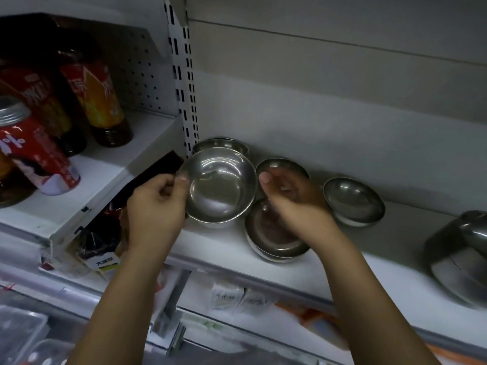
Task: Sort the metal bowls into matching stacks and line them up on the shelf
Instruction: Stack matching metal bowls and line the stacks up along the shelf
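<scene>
Bowl [220, 185] empty, tilted | left grip [158, 204] pinching its rim | right grip [290, 204] blurred, cannot tell | neighbouring bowl [353, 201] empty

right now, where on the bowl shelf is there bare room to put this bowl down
Bare shelf between the lone small bowl and the big steel vessel, plus the front strip under the held bowl. Crowded around the right hand.

One wide-angle head view looks forward and down from close behind the left hand [155, 206] and right hand [295, 206], facing the shelf [342, 272].
</scene>
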Demonstrator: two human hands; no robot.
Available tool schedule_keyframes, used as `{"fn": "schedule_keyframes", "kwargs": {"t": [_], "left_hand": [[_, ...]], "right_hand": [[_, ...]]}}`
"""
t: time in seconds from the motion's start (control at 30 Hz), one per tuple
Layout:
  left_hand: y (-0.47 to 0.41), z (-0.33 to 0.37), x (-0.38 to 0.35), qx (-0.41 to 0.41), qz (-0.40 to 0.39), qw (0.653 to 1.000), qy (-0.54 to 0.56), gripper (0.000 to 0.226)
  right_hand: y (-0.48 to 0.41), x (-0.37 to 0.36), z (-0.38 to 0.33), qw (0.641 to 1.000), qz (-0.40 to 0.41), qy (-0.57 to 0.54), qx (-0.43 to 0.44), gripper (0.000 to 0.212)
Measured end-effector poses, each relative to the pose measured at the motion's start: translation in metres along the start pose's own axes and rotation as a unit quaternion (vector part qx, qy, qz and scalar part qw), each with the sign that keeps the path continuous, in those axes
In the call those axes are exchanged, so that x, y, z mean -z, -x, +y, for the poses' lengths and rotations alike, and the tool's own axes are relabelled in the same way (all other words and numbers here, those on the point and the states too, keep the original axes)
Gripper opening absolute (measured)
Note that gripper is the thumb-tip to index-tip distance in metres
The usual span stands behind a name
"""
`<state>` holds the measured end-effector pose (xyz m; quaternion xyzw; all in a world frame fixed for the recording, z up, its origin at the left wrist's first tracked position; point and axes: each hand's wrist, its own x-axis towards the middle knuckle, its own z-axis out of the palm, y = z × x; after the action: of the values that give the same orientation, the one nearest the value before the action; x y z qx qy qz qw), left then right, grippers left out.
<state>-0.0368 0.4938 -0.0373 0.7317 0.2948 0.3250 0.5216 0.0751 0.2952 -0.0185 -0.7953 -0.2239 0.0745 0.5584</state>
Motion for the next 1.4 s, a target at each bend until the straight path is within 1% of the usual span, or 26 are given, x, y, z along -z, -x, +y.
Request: {"fn": "schedule_keyframes", "kwargs": {"t": [0.07,0.1,0.17,0.23,0.3,0.37,0.43,0.57,0.6,0.67,0.7,0.73,0.77,0.8,0.83,0.87,0.9,0.97,1.07,1.13,1.23,1.27,1.33,1.4], "left_hand": [[0.005,0.010,-0.011,-0.024,-0.016,0.999,0.027,0.029],[0.008,0.016,-0.016,-0.030,-0.027,0.998,0.039,0.028],[0.014,0.024,-0.027,-0.037,-0.050,0.996,0.066,0.022],[0.019,0.031,-0.037,-0.037,-0.081,0.991,0.101,0.018],[0.025,0.037,-0.048,-0.027,-0.118,0.983,0.137,0.022],[0.032,0.044,-0.061,-0.032,-0.159,0.975,0.153,0.026],[0.039,0.051,-0.076,-0.035,-0.195,0.966,0.166,0.024],[0.060,0.071,-0.117,-0.050,-0.278,0.944,0.171,0.015],[0.066,0.078,-0.127,-0.055,-0.300,0.936,0.177,0.017],[0.080,0.090,-0.146,-0.083,-0.361,0.909,0.192,0.038],[0.088,0.095,-0.157,-0.098,-0.390,0.896,0.189,0.049],[0.096,0.100,-0.167,-0.107,-0.411,0.886,0.183,0.059],[0.103,0.106,-0.177,-0.111,-0.422,0.881,0.180,0.067],[0.110,0.112,-0.186,-0.109,-0.424,0.879,0.189,0.071],[0.115,0.117,-0.195,-0.113,-0.419,0.880,0.194,0.070],[0.121,0.125,-0.204,-0.123,-0.411,0.884,0.185,0.065],[0.126,0.133,-0.212,-0.138,-0.400,0.893,0.152,0.056],[0.135,0.148,-0.225,-0.155,-0.389,0.903,0.093,0.043],[0.147,0.162,-0.247,-0.167,-0.402,0.898,0.069,0.031],[0.155,0.167,-0.260,-0.177,-0.401,0.897,0.046,0.033],[0.165,0.166,-0.278,-0.151,-0.402,0.903,0.011,0.035],[0.168,0.165,-0.282,-0.145,-0.402,0.904,-0.004,0.035],[0.173,0.162,-0.288,-0.124,-0.399,0.908,-0.019,0.041],[0.177,0.158,-0.291,-0.109,-0.391,0.914,-0.018,0.049]], "right_hand": [[0.003,0.003,-0.006,0.999,-0.033,-0.021,-0.004,0.054],[0.004,0.006,-0.009,0.999,-0.040,-0.032,-0.008,0.057],[0.008,0.015,-0.010,0.997,-0.031,-0.062,-0.016,0.052],[0.011,0.027,-0.010,0.997,0.002,-0.079,-0.025,0.050],[0.015,0.041,-0.007,0.994,0.051,-0.082,-0.042,0.051],[0.022,0.060,-0.004,0.988,0.103,-0.103,-0.054,0.044],[0.032,0.079,-0.001,0.980,0.140,-0.124,-0.068,0.036],[0.054,0.125,0.003,0.970,0.208,-0.108,-0.066,0.034],[0.061,0.137,0.003,0.967,0.224,-0.100,-0.065,0.034],[0.076,0.162,0.002,0.963,0.245,-0.090,-0.062,0.037],[0.084,0.176,0.001,0.965,0.244,-0.082,-0.060,0.042],[0.092,0.190,0.000,0.969,0.229,-0.072,-0.059,0.050],[0.101,0.205,0.000,0.976,0.199,-0.064,-0.058,0.059],[0.109,0.221,0.000,0.983,0.163,-0.058,-0.053,0.065],[0.117,0.236,0.000,0.989,0.132,-0.050,-0.039,0.066],[0.125,0.250,0.000,0.993,0.110,-0.037,-0.027,0.065],[0.131,0.266,0.002,0.995,0.100,-0.018,-0.022,0.065],[0.141,0.291,0.006,0.993,0.115,0.009,-0.031,0.065],[0.146,0.317,0.017,0.981,0.179,0.058,-0.054,0.066],[0.147,0.326,0.029,0.972,0.207,0.075,-0.081,0.067],[0.152,0.330,0.047,0.972,0.203,0.054,-0.107,0.053],[0.152,0.330,0.053,0.972,0.203,0.041,-0.111,0.051],[0.153,0.330,0.063,0.972,0.205,0.017,-0.115,0.054],[0.152,0.328,0.072,0.972,0.202,-0.001,-0.119,0.068]]}}
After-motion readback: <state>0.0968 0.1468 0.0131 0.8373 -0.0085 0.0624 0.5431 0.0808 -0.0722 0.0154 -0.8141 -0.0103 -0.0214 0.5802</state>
